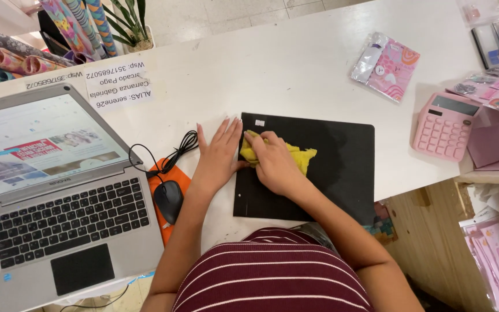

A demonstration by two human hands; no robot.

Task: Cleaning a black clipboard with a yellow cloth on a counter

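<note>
My right hand (274, 163) has its grip closed on the crumpled yellow cloth (295, 156), pressed on the flat black rectangular mat (342, 167) at mid-frame, my left hand (219, 151) lies flat and empty on its left edge, and I judge the wiping partly done, with smears showing right of the cloth.

Bright, even daylight floods the white tabletop (295, 63). Soft shadows fall toward the near edge beside the calculator (444, 126). Focus is sharp, with slight wide-angle bending at the edges.

Yellow cloth (295, 157) half hidden under right hand (272, 164); laptop (59, 202) cut by left edge (screen blurred).
</note>
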